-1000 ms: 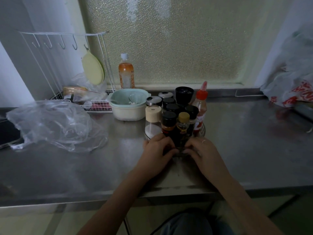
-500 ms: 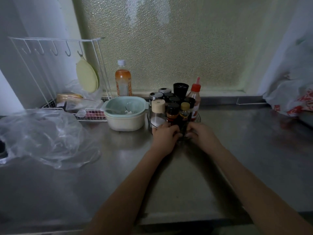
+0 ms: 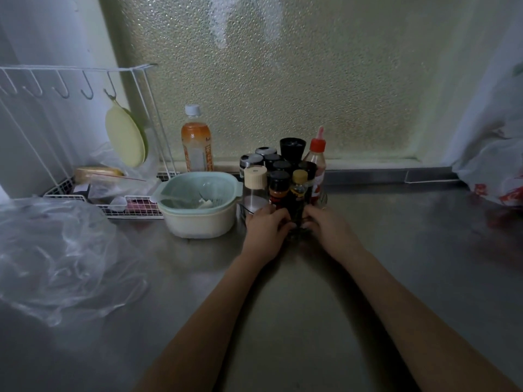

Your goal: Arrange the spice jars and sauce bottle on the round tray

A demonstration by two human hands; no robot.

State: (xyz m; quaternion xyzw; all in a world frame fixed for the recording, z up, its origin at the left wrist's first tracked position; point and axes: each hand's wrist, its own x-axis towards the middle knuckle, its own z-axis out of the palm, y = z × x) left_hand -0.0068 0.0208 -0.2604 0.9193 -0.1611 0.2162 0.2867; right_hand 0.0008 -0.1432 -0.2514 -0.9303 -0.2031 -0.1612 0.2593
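Observation:
Several spice jars (image 3: 278, 188) stand packed together on the round tray (image 3: 325, 200), of which only a thin rim shows at the right. A sauce bottle with a red nozzle cap (image 3: 317, 162) stands at the back right of the cluster. A jar with a beige lid (image 3: 255, 186) is at the front left, and a small yellow-capped bottle (image 3: 299, 185) at the front. My left hand (image 3: 266, 230) and my right hand (image 3: 329, 230) grip the tray's near edge from either side, with arms stretched out. The tray's front is hidden behind my fingers.
A pale green colander in a white bowl (image 3: 198, 205) stands just left of the tray. Behind it are an orange drink bottle (image 3: 196, 142) and a white wire rack (image 3: 85, 137). A crumpled clear plastic bag (image 3: 56, 258) lies at the left, another bag (image 3: 495, 165) at the far right.
Both hands have pushed the tray with its jars away from me, toward the window and beside the bowl. My arms are now stretched out further.

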